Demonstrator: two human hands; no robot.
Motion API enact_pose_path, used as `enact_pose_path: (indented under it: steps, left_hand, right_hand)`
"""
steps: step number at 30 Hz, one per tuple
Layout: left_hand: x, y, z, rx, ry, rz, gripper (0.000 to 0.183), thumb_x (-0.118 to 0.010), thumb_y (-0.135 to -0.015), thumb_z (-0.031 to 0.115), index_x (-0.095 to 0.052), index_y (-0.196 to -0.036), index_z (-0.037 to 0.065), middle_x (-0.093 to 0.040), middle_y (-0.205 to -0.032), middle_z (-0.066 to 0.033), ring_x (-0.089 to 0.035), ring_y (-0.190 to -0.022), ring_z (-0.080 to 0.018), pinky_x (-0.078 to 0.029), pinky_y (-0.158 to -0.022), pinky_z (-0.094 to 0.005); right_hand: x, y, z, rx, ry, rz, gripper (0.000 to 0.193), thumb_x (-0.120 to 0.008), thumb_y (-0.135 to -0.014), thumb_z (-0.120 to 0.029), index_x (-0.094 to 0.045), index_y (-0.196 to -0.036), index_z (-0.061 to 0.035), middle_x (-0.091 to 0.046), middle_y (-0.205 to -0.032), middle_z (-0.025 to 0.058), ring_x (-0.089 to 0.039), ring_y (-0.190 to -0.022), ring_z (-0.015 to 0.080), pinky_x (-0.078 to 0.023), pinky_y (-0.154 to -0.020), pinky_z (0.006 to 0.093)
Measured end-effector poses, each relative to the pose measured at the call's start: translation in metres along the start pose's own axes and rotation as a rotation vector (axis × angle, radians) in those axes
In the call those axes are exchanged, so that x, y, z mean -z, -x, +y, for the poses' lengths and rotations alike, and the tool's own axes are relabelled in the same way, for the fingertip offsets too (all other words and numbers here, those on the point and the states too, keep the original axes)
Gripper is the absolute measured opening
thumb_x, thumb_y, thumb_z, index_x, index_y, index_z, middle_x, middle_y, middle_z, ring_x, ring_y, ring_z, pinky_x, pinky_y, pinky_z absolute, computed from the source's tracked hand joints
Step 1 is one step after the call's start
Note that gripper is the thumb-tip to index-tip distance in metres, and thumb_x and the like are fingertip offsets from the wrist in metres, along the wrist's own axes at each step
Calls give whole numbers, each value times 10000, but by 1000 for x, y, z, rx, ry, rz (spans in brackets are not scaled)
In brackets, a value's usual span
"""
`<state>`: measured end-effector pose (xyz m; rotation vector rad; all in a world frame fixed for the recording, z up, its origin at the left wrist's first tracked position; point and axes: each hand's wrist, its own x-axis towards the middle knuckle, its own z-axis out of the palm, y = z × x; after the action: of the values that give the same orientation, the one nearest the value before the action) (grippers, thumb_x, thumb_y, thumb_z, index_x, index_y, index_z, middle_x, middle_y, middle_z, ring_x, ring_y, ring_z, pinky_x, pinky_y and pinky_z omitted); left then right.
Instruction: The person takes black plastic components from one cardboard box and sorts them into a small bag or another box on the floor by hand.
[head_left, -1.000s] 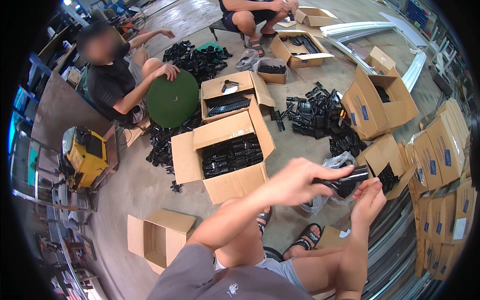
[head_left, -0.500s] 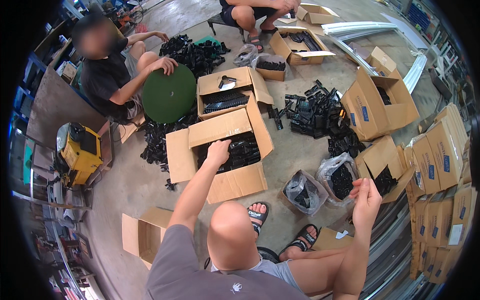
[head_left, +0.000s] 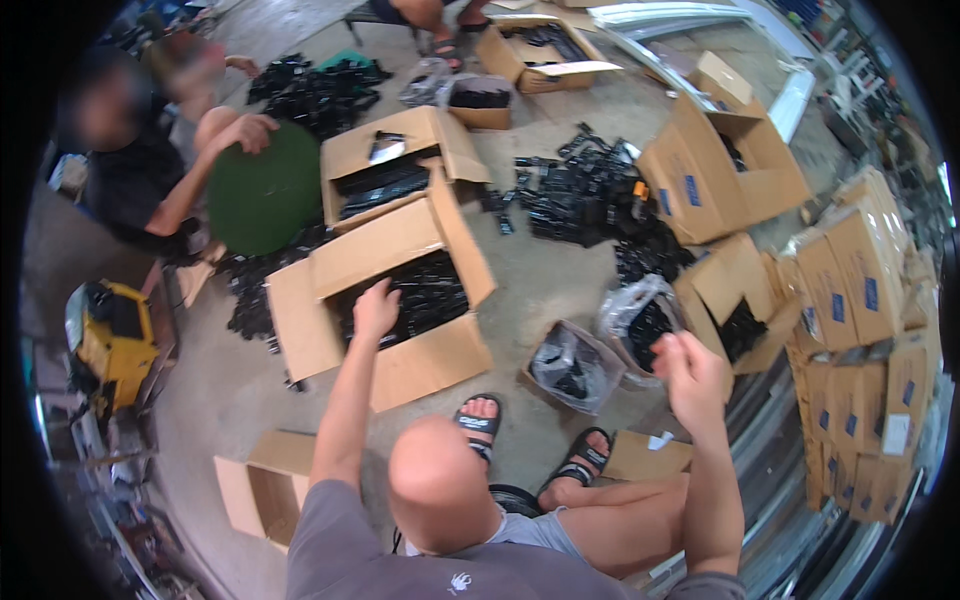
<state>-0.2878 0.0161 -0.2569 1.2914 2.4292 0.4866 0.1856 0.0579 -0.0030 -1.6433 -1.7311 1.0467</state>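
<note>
My left hand point(head_left: 375, 308) is over the near edge of an open cardboard box point(head_left: 455, 345) full of black plastic parts point(head_left: 430, 293). Its fingers look loosely apart, and I see nothing in them. Off to the right, my right hand point(head_left: 692, 372) is raised with its fingertips drawn together; whatever they pinch, if anything, is too small to make out. Just beyond it stands a box lined with a clear plastic bag point(head_left: 612, 318), holding small black pieces point(head_left: 648, 330). A second bag-lined box point(head_left: 570, 350) stands left of that one.
At left, a person point(head_left: 135, 170) steadies a round green disc point(head_left: 262, 190). Heaps of black parts point(head_left: 580, 200) lie on the floor. Stacked cartons point(head_left: 850, 285) rise at right, beside long metal profiles point(head_left: 780, 500). A yellow machine point(head_left: 115, 340) stands far left; an opened carton point(head_left: 270, 490) lies near my left elbow.
The whole view has swung, so the scene sits further left and higher. My left hand has drawn back slightly toward the box's near edge. My right hand stays raised by the bag-lined box.
</note>
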Motion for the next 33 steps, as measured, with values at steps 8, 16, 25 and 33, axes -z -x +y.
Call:
enact_pose_path:
  steps: [8, 16, 25, 33]
  left_hand:
    - [-18, -9, 26, -10, 93, -65, 452, -722, -863, 233, -656, -1275, 59, -720, -1012, -222, -701, -969, -374, -546, -864, -428]
    - [-27, -14, 45, 211, 209, 138, 338, -769, -841, 274, -744, -1092, 48, -754, -945, -159, -747, -871, -260, -562, -821, -347]
    - [-35, 12, -4, 121, 707, -120, 640, -671, -937, 58, -377, -1502, -11, -440, -1458, -334, -589, -1236, -273, -506, -1006, -340]
    - [-38, 32, 17, 240, 713, -68, 642, -688, -926, 73, -400, -1497, 29, -451, -1448, -338, -536, -1310, -366, -482, -1050, -408]
  right_hand:
    - [-16, -106, 112, -18, 552, -93, 297, -597, -959, -285, -707, -937, -10, -694, -875, 243, -661, -867, 452, -519, -768, 512]
    - [-41, -209, 212, -92, 689, 115, 253, -657, -912, -262, -688, -961, -16, -699, -954, 246, -669, -929, 440, -528, -822, 518]
    - [-102, -271, 238, -385, 1088, -39, 271, -708, -871, -280, -702, -1059, -85, -739, -1065, 152, -699, -1039, 326, -470, -959, 471]
    - [-135, -258, 266, -384, 1135, 151, 284, -603, -929, -166, -568, -1176, -31, -757, -938, 155, -731, -947, 268, -441, -922, 438]
